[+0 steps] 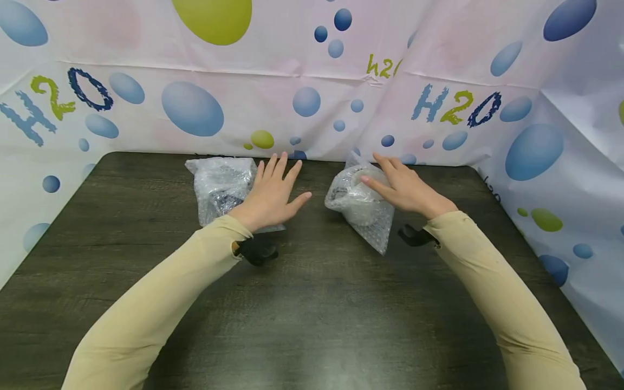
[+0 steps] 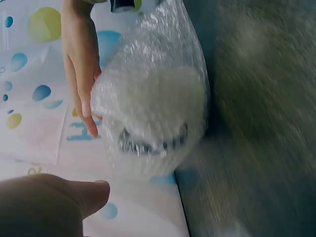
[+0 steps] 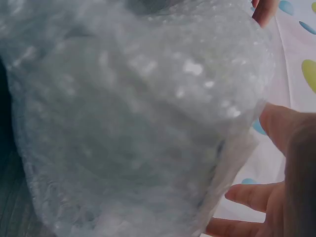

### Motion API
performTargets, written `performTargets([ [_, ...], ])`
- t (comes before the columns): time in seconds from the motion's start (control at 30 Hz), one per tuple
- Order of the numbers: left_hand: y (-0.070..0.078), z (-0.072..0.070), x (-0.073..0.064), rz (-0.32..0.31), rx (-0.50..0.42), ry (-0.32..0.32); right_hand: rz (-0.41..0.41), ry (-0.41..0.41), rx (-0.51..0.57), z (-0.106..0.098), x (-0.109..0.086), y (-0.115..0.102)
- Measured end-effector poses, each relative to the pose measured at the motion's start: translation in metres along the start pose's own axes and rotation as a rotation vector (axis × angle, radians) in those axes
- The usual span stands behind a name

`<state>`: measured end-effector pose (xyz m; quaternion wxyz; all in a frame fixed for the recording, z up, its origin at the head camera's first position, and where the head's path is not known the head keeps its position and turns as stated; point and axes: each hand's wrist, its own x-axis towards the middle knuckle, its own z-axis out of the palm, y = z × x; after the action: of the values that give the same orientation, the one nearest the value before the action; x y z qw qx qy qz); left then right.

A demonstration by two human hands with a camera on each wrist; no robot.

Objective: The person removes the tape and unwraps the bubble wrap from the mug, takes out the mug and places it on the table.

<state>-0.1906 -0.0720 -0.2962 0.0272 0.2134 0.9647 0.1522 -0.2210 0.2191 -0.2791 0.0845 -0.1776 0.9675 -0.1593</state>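
Observation:
Two bubble-wrapped packages lie toward the far edge of the dark table. My left hand (image 1: 270, 195), fingers spread and straight, overlaps the right side of the left package (image 1: 214, 184), which shows a dark patch inside. The right package (image 1: 358, 208) is rounder, with a pointed flap of wrap toward me. Through the wrap in the left wrist view a pale object (image 2: 160, 98) with dark markings shows. Over this package's right side is my right hand (image 1: 404, 187), fingers extended. In the right wrist view the right thumb (image 3: 279, 123) is right at the wrap's edge.
The dark wood-patterned table (image 1: 312, 303) reaches back to a white printed sheet (image 1: 273, 108) with coloured dots and lettering. The sheet also runs along both sides. A black wrist device (image 1: 257, 251) is on the left wrist, another (image 1: 414, 235) on the right.

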Motion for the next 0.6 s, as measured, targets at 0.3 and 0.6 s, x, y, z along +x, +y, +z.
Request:
performTargets([
  [0.3,0.024,0.011,0.009,0.07,-0.101,-0.026,-0.052,0.03,0.009,0.003,-0.005,0.012],
  [0.6,0.047,0.02,0.021,0.093,-0.21,-0.067,-0.05,0.038,0.03,0.007,-0.005,0.015],
])
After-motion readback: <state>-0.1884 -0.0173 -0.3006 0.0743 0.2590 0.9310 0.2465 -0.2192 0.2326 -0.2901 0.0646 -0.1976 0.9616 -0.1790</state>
